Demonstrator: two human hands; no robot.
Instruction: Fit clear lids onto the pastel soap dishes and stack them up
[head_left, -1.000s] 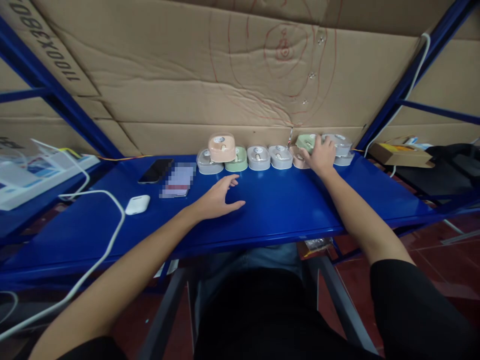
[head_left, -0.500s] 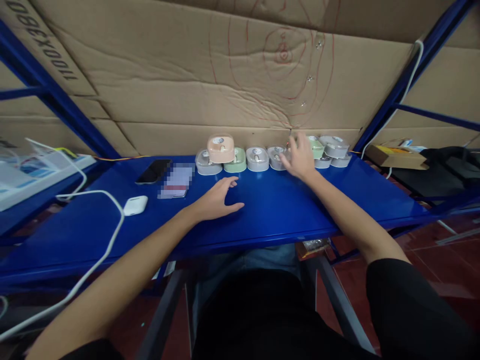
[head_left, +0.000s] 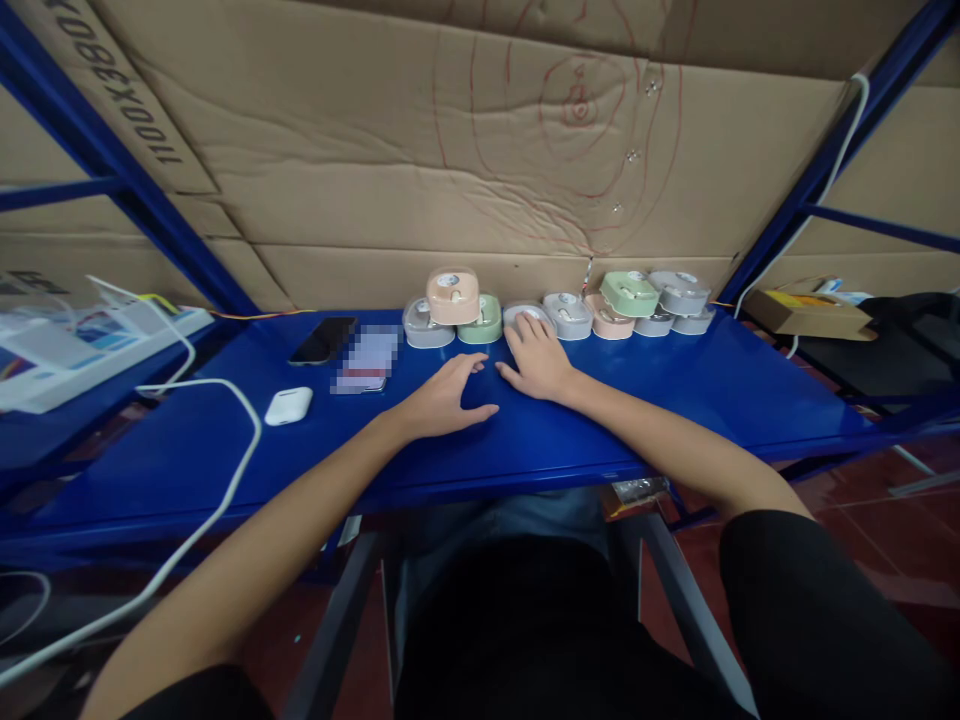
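My left hand (head_left: 448, 398) hovers over or rests on the front of the blue table (head_left: 600, 400), fingers and thumb apart and empty. My right hand (head_left: 538, 360) reaches to a grey-white plastic case (head_left: 517, 318) with a clear lid; its fingers lie over the case, covering much of it, and the thumb sticks out to the left. Left of it, a peach case (head_left: 454, 297) sits on top of a grey case (head_left: 426, 325) and a green case (head_left: 481, 320). To the right stand another grey case (head_left: 568, 318) and a peach case (head_left: 613, 320), with a second green case (head_left: 630, 294) stacked above.
More grey cases (head_left: 679, 293) are stacked at the right end of the row. Two phones, one black (head_left: 322, 342), one lit (head_left: 369, 358), and a white earbud case (head_left: 289, 406) lie left. A white cable (head_left: 244, 470) crosses the left side. A cardboard wall (head_left: 360, 210) stands behind.
My right hand has moved left, from the right part of the row to the grey-white case near the middle. My left hand has stayed about the same. The camera view has shifted slightly.
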